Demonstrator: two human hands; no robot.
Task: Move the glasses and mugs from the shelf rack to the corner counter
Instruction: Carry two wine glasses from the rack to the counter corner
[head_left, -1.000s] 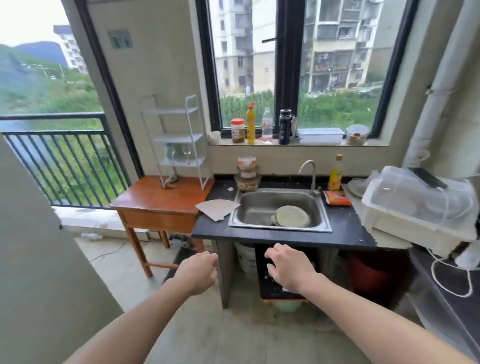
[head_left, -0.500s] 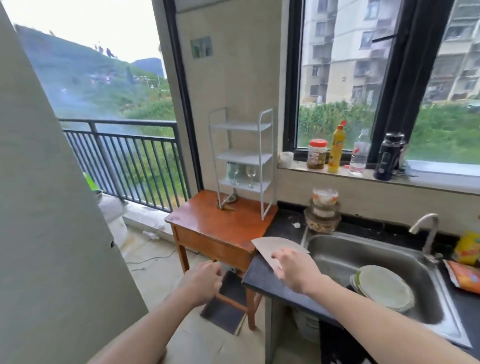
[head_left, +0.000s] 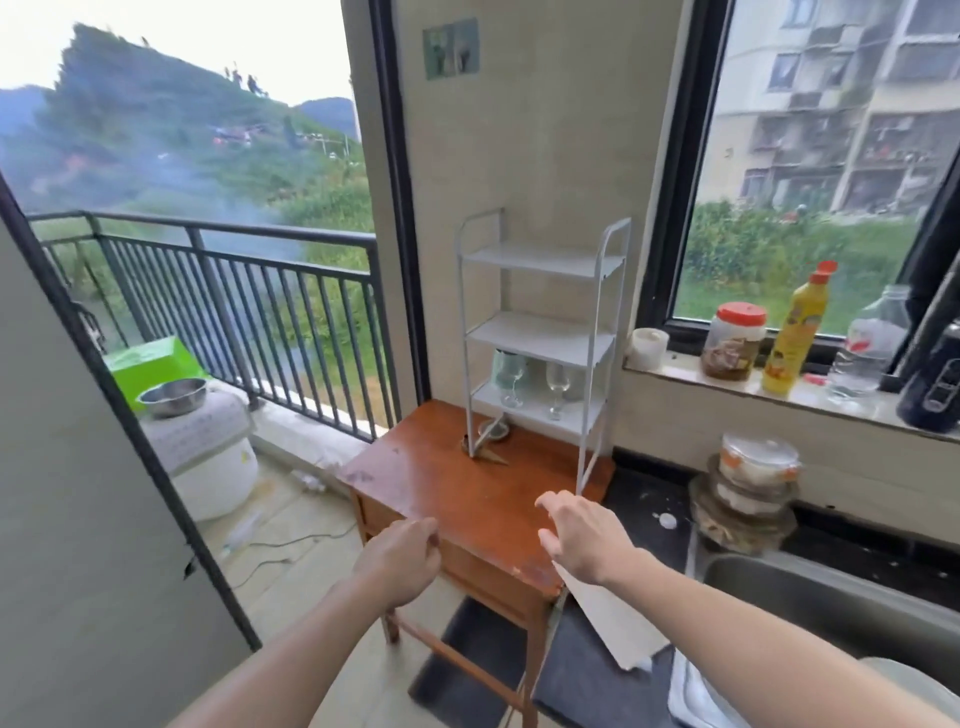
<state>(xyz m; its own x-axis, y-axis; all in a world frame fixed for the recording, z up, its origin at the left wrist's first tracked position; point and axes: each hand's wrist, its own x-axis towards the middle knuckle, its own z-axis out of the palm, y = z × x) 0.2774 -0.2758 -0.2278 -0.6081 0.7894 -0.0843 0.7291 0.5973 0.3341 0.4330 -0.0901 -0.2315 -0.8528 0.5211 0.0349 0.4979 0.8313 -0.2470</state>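
A wooden surface (head_left: 457, 493) stands in the corner beside a balcony railing (head_left: 234, 291), and a dark counter (head_left: 649, 509) adjoins its right edge. A white three-tier shelf rack (head_left: 540, 338) stands at the back of the surface. Two stemmed glasses (head_left: 511, 376) (head_left: 557, 387) stand upright on the lowest shelf, apart from each other, near its left and middle. The left hand (head_left: 400, 558) hovers at the front edge of the surface, its grip loosely curled and empty. The right hand (head_left: 579, 535) hovers above the front right corner, its grip released, fingers (head_left: 550, 504) spread, grasping nothing.
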